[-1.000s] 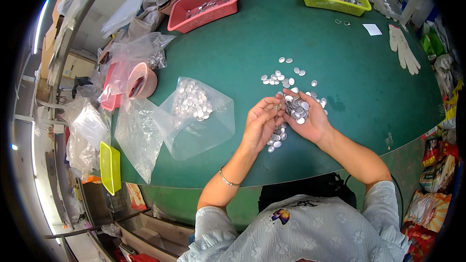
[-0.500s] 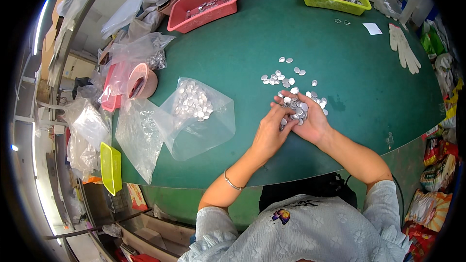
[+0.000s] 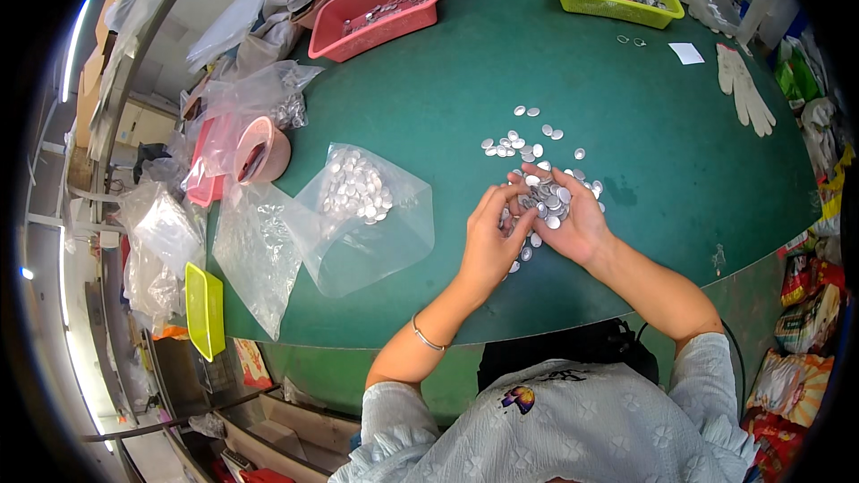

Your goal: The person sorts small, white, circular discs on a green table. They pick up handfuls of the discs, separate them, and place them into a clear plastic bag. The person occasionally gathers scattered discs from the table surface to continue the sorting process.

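My right hand (image 3: 586,231) is cupped, palm up, round a heap of small silver oval discs (image 3: 548,203). Against its left side my left hand (image 3: 485,241) curls, with some of the same discs between thumb and fingers. A few discs (image 3: 526,254) lie on the green table just below the two hands. Beyond my fingers a loose scatter of discs (image 3: 513,143) is spread over the tabletop, and several more show at the right hand's far side. To the left, a transparent plastic bag (image 3: 394,246) lies flat with many discs in it.
A pink basket (image 3: 335,46) of metal pieces stands at the far left, a yellow-green basket (image 3: 608,7) at the far right. Left are a pink cup (image 3: 276,159), empty-looking plastic bag (image 3: 259,259) and small yellow tray (image 3: 206,313). A white glove (image 3: 743,89) lies right.
My left hand has shifted slightly left and its fingers have opened away from the heap. Several discs now lie on the table below the hands. The right hand has barely moved.
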`<state>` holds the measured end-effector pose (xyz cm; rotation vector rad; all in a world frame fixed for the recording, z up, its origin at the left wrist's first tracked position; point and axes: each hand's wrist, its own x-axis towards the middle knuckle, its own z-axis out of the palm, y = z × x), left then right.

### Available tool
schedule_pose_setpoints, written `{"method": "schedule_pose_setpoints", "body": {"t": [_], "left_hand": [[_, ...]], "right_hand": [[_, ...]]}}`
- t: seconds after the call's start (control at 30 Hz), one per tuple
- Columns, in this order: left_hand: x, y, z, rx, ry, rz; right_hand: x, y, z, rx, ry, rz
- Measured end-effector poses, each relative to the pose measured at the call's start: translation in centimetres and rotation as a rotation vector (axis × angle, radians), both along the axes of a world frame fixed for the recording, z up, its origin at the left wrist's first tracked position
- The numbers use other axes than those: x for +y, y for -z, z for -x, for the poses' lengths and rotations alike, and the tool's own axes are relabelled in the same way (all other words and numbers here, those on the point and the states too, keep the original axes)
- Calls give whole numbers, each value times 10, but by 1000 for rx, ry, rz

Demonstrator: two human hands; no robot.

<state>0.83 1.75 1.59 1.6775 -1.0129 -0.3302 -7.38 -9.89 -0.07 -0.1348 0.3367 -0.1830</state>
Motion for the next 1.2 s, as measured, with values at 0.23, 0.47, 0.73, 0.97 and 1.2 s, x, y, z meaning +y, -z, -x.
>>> {"method": "schedule_pose_setpoints", "body": {"t": [0.23,0.47,0.73,0.97,1.2], "left_hand": [[0,-1,2,-207,-18,-25],[-1,4,-1,-197,-65,25],[3,8,-13,790,138,310],[-1,6,-15,581,45,230],[2,6,-4,-185,-144,-122]], "right_hand": [[6,-11,0,74,-44,80],[7,-6,-1,45,-62,69],[5,-6,-1,68,-39,-8],[4,2,-2,56,-49,25],[5,-8,0,79,-52,53]]}}
